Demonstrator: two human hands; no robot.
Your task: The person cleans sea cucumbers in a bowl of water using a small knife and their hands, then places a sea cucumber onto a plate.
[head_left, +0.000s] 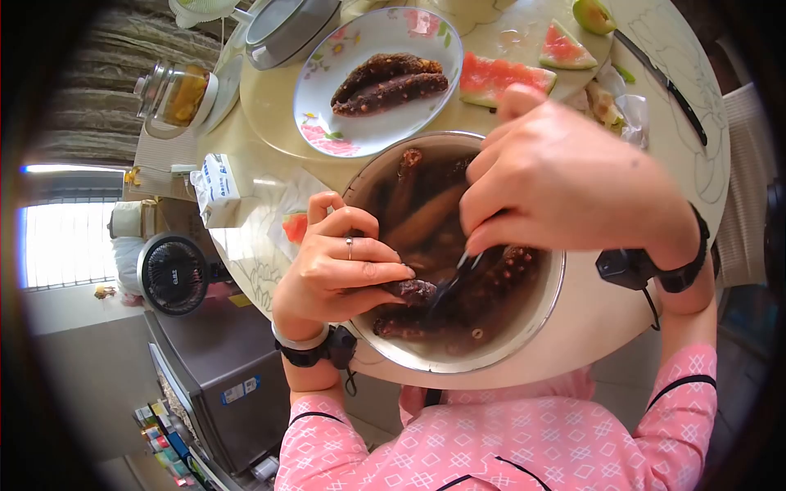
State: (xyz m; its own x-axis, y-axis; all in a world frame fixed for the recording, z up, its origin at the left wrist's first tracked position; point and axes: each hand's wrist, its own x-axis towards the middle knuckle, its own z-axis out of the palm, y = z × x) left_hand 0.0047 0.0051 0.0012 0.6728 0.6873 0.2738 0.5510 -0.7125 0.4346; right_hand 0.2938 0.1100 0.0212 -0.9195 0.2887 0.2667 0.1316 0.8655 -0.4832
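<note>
My left hand is at the left side of a metal basin of brownish water, fingers closed round the end of a dark, bumpy sea cucumber. Over the basin's right side is my right hand, its fingers wrapped round slim dark scissors. They point down and left, their tips close to the held sea cucumber; the handles are mostly hidden. Several more sea cucumbers lie in the murky water. Behind the basin, a flowered plate carries dark sea cucumbers side by side.
Watermelon pieces lie behind my right hand. A black-handled knife rests near the table's right edge, past crumpled tissue. To the left are a tissue pack, a glass jar and a small black fan.
</note>
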